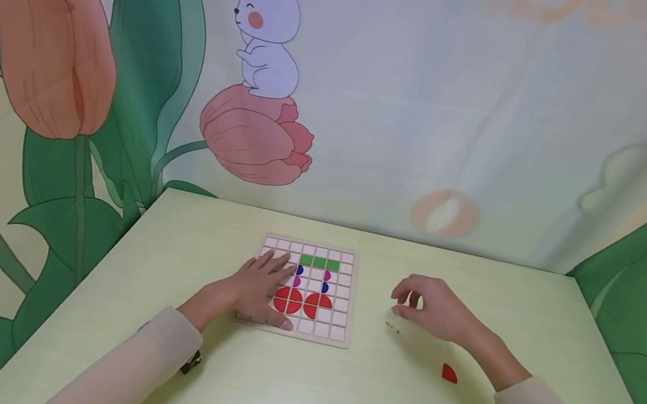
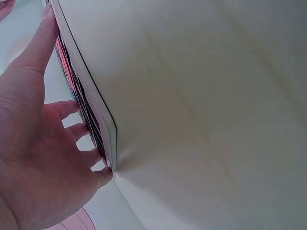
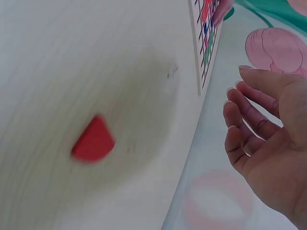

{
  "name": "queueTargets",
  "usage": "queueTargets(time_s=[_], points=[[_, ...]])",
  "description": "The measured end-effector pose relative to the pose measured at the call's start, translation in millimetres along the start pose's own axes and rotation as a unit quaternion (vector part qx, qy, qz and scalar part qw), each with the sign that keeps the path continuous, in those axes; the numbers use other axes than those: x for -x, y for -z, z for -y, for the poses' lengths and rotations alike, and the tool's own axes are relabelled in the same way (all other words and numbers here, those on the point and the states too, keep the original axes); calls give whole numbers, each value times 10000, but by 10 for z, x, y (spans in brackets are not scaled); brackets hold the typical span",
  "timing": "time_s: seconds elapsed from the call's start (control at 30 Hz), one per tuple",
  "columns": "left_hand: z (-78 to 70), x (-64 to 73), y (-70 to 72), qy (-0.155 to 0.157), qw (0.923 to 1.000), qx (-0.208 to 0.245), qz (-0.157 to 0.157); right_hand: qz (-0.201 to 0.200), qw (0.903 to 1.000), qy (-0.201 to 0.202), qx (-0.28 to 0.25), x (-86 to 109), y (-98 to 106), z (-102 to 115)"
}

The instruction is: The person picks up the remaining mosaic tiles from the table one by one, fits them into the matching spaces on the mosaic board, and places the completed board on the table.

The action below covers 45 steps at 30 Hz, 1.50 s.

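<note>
Pale sleeves (image 1: 128, 357) reached over the tabletop (image 1: 333, 397); the left hand (image 1: 258, 291) lay spread on the grid board (image 1: 337, 332) near the far edge; the right hand (image 1: 435, 309), loosely curled, held nothing; a red wedge (image 1: 449, 373) lay toward the right edge, best pinched by its sides, I judged.

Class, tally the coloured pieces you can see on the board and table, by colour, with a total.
Red pieces: 8
Green pieces: 3
Blue pieces: 2
Pink pieces: 2
Total: 15 visible; the left hand may hide more.
</note>
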<state>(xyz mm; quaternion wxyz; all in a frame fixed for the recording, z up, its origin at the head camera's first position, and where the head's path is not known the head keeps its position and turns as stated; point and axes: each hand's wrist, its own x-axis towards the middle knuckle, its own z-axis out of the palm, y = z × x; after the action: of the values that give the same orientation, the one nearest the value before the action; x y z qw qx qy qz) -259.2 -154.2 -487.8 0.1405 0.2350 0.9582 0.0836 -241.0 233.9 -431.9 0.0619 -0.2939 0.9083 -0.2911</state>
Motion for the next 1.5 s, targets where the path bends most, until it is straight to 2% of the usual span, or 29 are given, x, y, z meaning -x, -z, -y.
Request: queueTargets(time_s=[0.2, 0.5, 0.7, 0.9, 1.1, 1.27, 1.5], points=[[-4, 9, 12, -3, 10000, 65, -30, -75, 9996, -169, 230, 289, 113, -205], [-5, 8, 28, -19, 10000, 58, -54, 237, 9987, -262, 380, 559, 148, -400], [-22, 8, 32, -31, 9999, 119, -26, 620, 9972, -358, 201, 693, 151, -463], [-35, -1, 37, 18, 10000, 81, 31, 778, 9960, -437, -68, 855, 130, -525], [-32, 13, 60, 43, 9999, 101, 14, 1071, 9924, -607, -86, 918, 91, -571], [-25, 23, 59, 32, 9999, 136, 18, 866, 9957, -318, 39, 936, 44, -578], [-23, 32, 51, 45, 9999, 140, 72, 707, 9961, -472, -241, 946, -3, -503]])
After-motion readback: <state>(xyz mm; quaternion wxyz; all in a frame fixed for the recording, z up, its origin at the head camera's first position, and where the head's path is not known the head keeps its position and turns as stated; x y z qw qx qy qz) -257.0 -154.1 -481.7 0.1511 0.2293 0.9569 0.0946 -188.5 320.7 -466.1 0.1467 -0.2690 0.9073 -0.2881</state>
